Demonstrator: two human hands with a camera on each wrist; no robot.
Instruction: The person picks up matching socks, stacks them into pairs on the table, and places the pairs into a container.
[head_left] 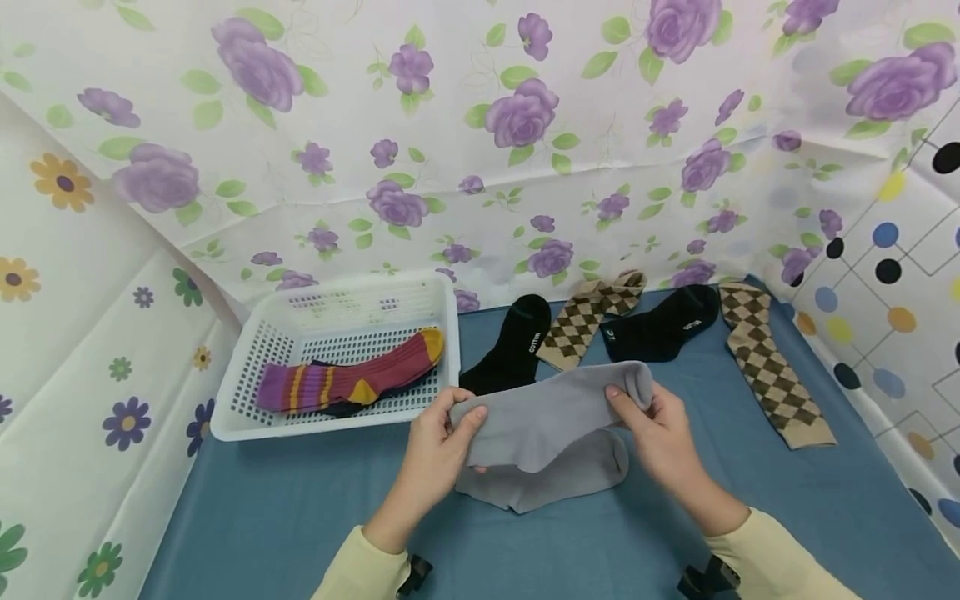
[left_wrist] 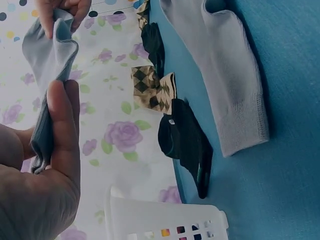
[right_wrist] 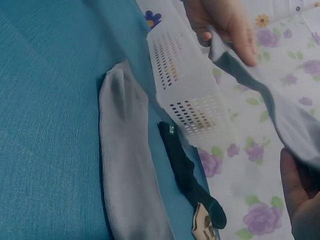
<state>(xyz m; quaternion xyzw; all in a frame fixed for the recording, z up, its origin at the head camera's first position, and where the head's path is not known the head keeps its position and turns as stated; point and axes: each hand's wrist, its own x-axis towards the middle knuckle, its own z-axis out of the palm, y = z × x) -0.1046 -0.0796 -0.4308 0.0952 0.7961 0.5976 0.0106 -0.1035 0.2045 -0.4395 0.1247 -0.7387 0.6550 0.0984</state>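
Gray sock [head_left: 555, 408], held up off the blue cloth [head_left: 300, 517], spans the two hands in front of the wearer. Left hand [head_left: 438, 437] pinches its left end, thumb on top; right hand [head_left: 663, 433] pinches the other end the same way, thumb over the edge.

Handling, my judgement: best to draw both ends apart with equal, light pull, enough to smooth the knit without stretching it. Turn the heel to match that of the second gray sock [head_left: 547, 483] beneath, and square the edges before letting go; a one-sided release would probably twist the fabric.

Head view overlaps the two grays, so they could pass for touching. Both wrist views show them apart, the lower one flat on the cloth; left wrist also gives its ribbed, straight-edged end, largely masked from above.

Farther back: white basket [head_left: 322, 427], left. Only the head view looks in, onto a striped sock [head_left: 375, 375] over something dark; from the wrists, just color through holes. Right of it, black and diamond-patterned socks [head_left: 776, 375] lie before the flowered sheet [head_left: 450, 108].
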